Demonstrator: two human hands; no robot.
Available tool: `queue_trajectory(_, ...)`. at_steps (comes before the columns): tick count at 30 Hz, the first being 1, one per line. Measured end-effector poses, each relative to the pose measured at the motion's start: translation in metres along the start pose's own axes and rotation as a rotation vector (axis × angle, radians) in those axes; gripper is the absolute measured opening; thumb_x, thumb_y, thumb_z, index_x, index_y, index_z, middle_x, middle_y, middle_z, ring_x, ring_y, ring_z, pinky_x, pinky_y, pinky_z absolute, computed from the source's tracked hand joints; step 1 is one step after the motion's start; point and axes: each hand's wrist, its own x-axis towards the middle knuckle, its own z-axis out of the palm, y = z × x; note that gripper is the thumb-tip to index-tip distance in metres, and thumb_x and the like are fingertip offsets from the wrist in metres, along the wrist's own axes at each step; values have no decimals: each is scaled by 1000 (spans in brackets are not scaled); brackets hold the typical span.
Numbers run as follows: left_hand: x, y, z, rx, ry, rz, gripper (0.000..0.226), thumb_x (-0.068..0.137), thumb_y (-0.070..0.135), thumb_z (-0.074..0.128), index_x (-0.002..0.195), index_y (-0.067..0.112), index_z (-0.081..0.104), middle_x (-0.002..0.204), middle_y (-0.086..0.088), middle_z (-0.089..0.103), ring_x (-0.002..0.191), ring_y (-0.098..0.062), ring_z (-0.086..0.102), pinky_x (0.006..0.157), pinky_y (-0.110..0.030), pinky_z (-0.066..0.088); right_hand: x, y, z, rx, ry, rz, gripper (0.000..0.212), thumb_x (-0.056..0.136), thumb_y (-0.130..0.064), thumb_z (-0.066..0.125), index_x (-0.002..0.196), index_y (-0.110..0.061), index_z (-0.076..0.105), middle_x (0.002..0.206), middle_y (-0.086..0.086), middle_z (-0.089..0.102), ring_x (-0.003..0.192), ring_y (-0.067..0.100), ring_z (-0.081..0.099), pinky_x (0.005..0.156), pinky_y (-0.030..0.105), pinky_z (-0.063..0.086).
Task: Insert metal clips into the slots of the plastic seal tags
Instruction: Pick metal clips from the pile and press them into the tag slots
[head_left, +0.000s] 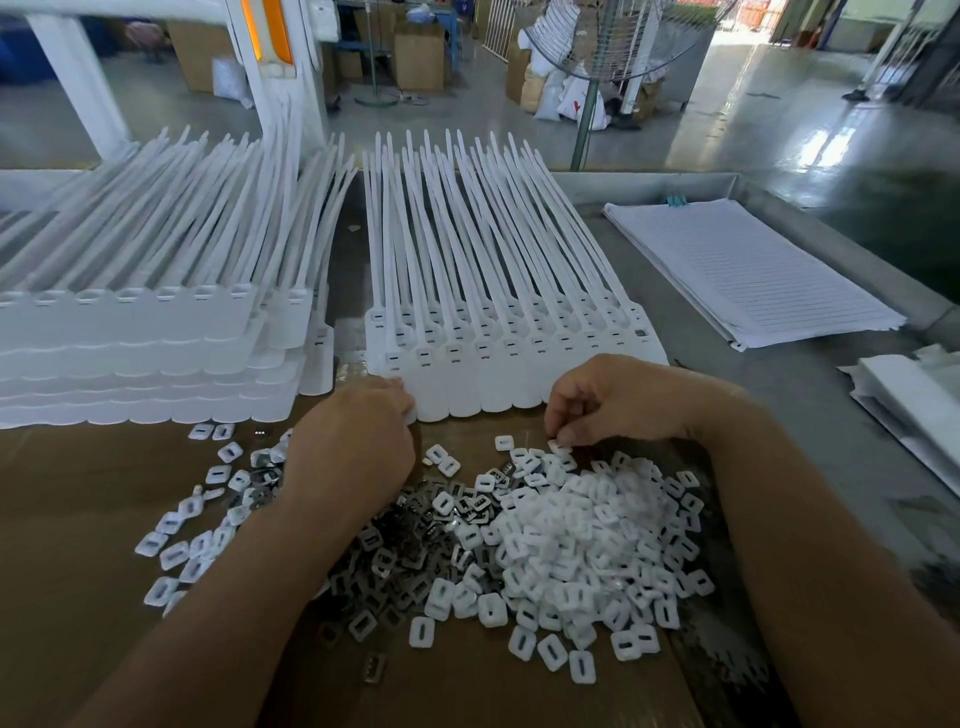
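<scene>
Metal clips (415, 522) just beside left hand (358, 441)

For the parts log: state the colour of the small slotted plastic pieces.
White; the slotted plastic pieces show best in the head view.

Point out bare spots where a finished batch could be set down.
Bare cardboard near-left, between the left tag stack and scattered caps; bare metal table on the near side of the paper stack. Crowded: the clip-and-cap pile, centre-front.
</scene>
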Motion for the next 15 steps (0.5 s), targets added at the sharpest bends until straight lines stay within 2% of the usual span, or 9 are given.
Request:
queue_trajectory(4, -1, 1, -1, -5, 10, 4, 24, 84, 4, 48, 97, 6, 69, 111, -2, 63, 101, -15, 56, 70, -11, 27, -3, 3, -4, 55, -1, 12, 13, 80, -18, 70, 82, -31, 67, 80, -9, 68, 71, -4, 61, 73, 16, 46)
queue_trajectory(9, -1, 1, -1, -10, 10, -2, 26, 85, 4, 47, 100, 7, 68, 114, -1, 62, 104, -14, 55, 72, -11, 26, 2, 0, 1, 41, -38, 29, 17, 73, -18, 77, 77, -29, 64, 69, -10, 65, 57, -7, 57, 54, 7, 41)
queue_trajectory(12, -1, 1, -1, -8, 7, -4, 27, 85, 4, 46, 100, 7, 68, 115, -1, 62, 105, -14, 54, 71, -10, 25, 1, 0, 2, 40, -39, 42, 17, 74, -18, 77, 75, -27, 62, 63, -14, 63, 54, -7, 55, 56, 12, 40)
queue_trajectory(15, -1, 1, -1, -3, 9, -4, 27, 85, 4, 46, 100, 7, 68, 115, 0, 62, 105, -14, 55, 73, -12, 26, 0, 0, 1, 23, -35, 26, 19, 74, -17, 76, 73, -25, 59, 56, -22, 59, 51, -8, 51, 52, 8, 38)
